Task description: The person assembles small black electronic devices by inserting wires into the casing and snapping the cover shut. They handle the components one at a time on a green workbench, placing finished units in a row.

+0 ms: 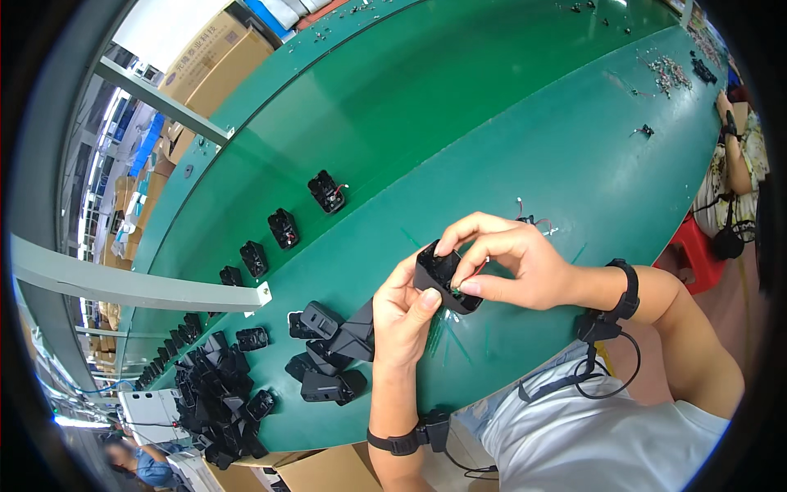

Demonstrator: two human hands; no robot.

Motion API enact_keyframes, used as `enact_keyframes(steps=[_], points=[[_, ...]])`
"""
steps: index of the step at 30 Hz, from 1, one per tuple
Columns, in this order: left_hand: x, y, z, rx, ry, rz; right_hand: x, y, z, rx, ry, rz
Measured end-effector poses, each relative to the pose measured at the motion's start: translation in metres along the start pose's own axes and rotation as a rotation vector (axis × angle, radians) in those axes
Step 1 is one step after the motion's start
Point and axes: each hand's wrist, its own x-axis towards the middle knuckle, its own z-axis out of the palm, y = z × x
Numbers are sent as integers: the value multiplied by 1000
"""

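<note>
My left hand (400, 316) is closed around a black plastic housing (428, 275), a small box with rounded corners, and holds it tilted above the green bench. The thumb lies along the near wall. At the housing's open side, my right hand (520, 262) has its thumb and fingers pinched on a small wired part (457, 289) with a bit of green on it. The fingers cover most of that part. On the bench just beyond my right hand lies a loose small part with red wires (537, 221).
Left of my hands are several black housings (332, 385) and a larger heap of black parts (215, 385). A row of housings (326, 193) stands along the sunken green strip. A grey metal frame (147, 275) juts in from the left. A co-worker's arm (736, 156) shows at right.
</note>
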Motion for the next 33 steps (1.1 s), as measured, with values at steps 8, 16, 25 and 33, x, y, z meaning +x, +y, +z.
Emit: enact_keyframes(steps=[8,16,25,33], points=[[3,-3,-4,-51,-67,53,-7,5,18,-37,148,-47],[1,2,0,13,57,55,6,-6,-5,-327,-35,-115],[-1,8,18,359,282,51,9,0,-20,-151,-142,86],[-3,7,13,583,290,249,9,8,-15,650,-95,486]])
